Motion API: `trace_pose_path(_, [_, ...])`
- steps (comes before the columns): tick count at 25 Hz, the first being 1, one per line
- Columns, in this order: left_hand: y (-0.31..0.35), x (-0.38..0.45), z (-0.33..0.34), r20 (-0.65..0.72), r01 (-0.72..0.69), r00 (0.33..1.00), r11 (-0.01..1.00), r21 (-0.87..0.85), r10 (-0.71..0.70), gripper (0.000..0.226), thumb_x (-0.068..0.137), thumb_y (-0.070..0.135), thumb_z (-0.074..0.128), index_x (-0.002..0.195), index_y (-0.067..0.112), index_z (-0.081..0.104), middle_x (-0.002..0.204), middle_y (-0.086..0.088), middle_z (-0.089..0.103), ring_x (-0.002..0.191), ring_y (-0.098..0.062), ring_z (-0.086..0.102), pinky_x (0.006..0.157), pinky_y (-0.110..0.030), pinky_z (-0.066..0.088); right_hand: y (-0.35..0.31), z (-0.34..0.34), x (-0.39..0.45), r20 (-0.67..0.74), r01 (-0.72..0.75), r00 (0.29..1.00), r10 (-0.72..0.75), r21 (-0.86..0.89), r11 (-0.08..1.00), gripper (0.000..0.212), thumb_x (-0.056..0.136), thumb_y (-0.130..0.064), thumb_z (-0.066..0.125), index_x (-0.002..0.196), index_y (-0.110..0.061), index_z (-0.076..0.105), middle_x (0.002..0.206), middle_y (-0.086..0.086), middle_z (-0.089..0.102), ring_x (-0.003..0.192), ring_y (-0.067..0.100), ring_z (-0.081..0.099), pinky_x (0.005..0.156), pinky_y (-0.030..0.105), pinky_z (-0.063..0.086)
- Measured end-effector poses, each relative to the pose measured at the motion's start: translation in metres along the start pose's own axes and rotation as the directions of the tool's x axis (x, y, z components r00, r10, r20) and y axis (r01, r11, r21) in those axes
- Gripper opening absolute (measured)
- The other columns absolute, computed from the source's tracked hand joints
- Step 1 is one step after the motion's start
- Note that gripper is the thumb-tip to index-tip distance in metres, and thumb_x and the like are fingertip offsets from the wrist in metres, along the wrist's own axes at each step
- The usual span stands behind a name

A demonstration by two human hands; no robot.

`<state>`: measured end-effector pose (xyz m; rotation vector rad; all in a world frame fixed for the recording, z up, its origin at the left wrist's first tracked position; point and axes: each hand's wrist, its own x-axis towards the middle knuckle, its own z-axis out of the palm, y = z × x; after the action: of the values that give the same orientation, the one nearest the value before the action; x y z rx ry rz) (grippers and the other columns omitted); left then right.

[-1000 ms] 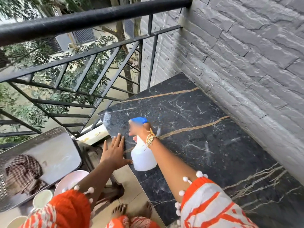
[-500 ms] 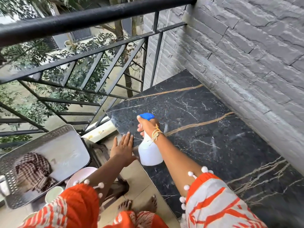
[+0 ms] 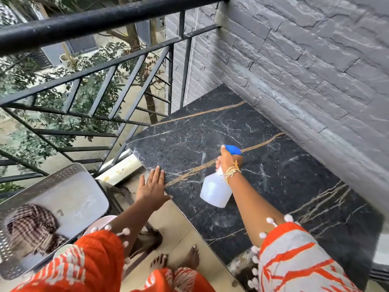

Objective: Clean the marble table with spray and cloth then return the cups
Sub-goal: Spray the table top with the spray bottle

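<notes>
The black marble table (image 3: 273, 169) with gold veins fills the centre and right, set against a grey stone wall. My right hand (image 3: 228, 160) grips a white spray bottle (image 3: 214, 191) with a blue head (image 3: 232, 149), held above the table's middle. My left hand (image 3: 152, 186) lies flat with straight fingers on the table's near left edge. A brown checked cloth (image 3: 31, 228) lies bunched on a silver tray (image 3: 69, 186) at the lower left. A pale cup rim (image 3: 61, 250) peeks out beside my left sleeve; a pink plate (image 3: 101, 221) lies next to it.
A black metal railing (image 3: 101, 17) runs along the left and far side, with trees beyond. The grey stone wall (image 3: 315, 70) borders the table on the right. My bare feet (image 3: 176, 260) stand on beige floor tiles by the table's near edge.
My right hand has carried the spray bottle to the right, over the table's middle. The view has shifted, so the tray and cloth sit further into the frame. My left hand stays on the edge.
</notes>
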<state>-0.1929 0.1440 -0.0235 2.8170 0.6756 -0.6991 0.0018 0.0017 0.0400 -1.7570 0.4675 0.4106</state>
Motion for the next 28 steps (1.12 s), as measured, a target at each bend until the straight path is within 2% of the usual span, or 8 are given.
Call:
trace_pose_path(2, [0.0,-0.002,0.001,-0.017,0.004,1.0,1.0,-0.013,-0.004,0.101,0.086,0.072,0.035,0.153,0.012,-0.011,0.16,-0.006,-0.019,0.149,-0.021,-0.01,0.12,-0.049,0.0,0.001,-0.005,-0.002,0.032,-0.001,0.999,0.0,0.017,1.0,0.044,0.09,-0.033,0.065,0.056,-0.008,0.051,0.045,0.005,0.05,0.032,0.016,0.043,0.038,0.021,0.038])
trace_pose_path(5, [0.001,-0.008,0.004,-0.049,0.042,0.998,0.999,-0.024,-0.043,0.1,0.087,0.072,0.033,0.152,0.009,-0.009,0.16,-0.009,-0.017,0.149,-0.023,-0.009,0.119,-0.047,0.0,0.009,0.002,-0.02,0.245,-0.034,0.969,0.045,-0.05,0.998,0.041,0.089,-0.034,0.066,0.065,-0.003,0.058,0.052,0.008,0.057,0.032,0.016,0.047,0.037,0.02,0.038])
trace_pose_path(8, [0.002,-0.015,0.008,-0.101,0.104,0.989,0.994,-0.028,-0.106,0.096,0.09,0.069,0.026,0.152,0.003,-0.004,0.161,-0.014,-0.009,0.15,-0.026,-0.003,0.121,-0.045,0.003,0.024,0.019,-0.044,0.384,0.023,0.923,0.021,-0.109,0.994,0.029,0.09,-0.028,0.067,0.074,-0.004,0.063,0.064,0.011,0.06,0.04,0.016,0.053,0.033,0.019,0.036])
trace_pose_path(14, [-0.007,-0.023,0.014,-0.05,0.07,0.996,0.997,-0.015,-0.071,0.094,0.092,0.066,0.029,0.151,0.002,-0.005,0.161,-0.016,-0.005,0.15,-0.027,0.002,0.121,-0.046,0.003,0.047,0.042,-0.067,0.34,0.057,0.94,0.026,-0.23,0.972,0.05,0.087,-0.038,0.069,0.053,-0.005,0.052,0.039,0.003,0.049,0.026,0.012,0.038,0.033,0.017,0.033])
trace_pose_path(19, [-0.019,-0.029,0.023,-0.019,0.024,0.999,0.996,-0.081,-0.026,0.092,0.092,0.065,0.033,0.153,0.006,-0.003,0.162,-0.012,-0.006,0.15,-0.025,0.001,0.119,-0.051,0.004,0.046,0.049,-0.08,0.441,0.082,0.897,0.023,-0.219,0.972,0.032,0.085,-0.036,0.07,0.069,-0.008,0.065,0.059,0.009,0.061,0.039,0.017,0.049,0.039,0.023,0.041])
trace_pose_path(22, [-0.026,-0.037,0.025,-0.026,0.003,1.0,0.99,-0.138,-0.006,0.087,0.093,0.062,0.034,0.154,0.01,0.0,0.162,-0.011,-0.003,0.15,-0.024,0.004,0.119,-0.05,0.009,0.046,0.058,-0.088,0.381,0.102,0.924,-0.021,-0.194,0.976,0.032,0.082,-0.036,0.07,0.061,-0.013,0.062,0.057,0.004,0.058,0.041,0.015,0.047,0.043,0.024,0.04])
trace_pose_path(26, [-0.044,-0.042,0.022,-0.048,-0.02,0.999,0.944,-0.329,0.005,0.07,0.094,0.057,0.039,0.152,0.022,0.02,0.161,-0.007,0.014,0.144,-0.025,0.027,0.113,-0.046,0.027,0.051,0.078,-0.102,0.47,0.133,0.883,-0.021,-0.206,0.97,0.026,0.08,-0.039,0.072,0.063,-0.02,0.066,0.052,0.002,0.063,0.056,0.029,0.056,0.044,0.03,0.043])
trace_pose_path(28, [-0.06,-0.046,0.021,-0.088,0.011,0.995,0.913,-0.409,-0.051,0.061,0.094,0.055,0.041,0.146,0.023,0.033,0.156,-0.004,0.028,0.137,-0.024,0.039,0.107,-0.044,0.037,0.049,0.089,-0.114,0.532,0.132,0.847,-0.014,-0.185,0.974,0.022,0.083,-0.036,0.072,0.069,-0.021,0.066,0.053,0.001,0.063,0.052,0.028,0.056,0.04,0.026,0.042])
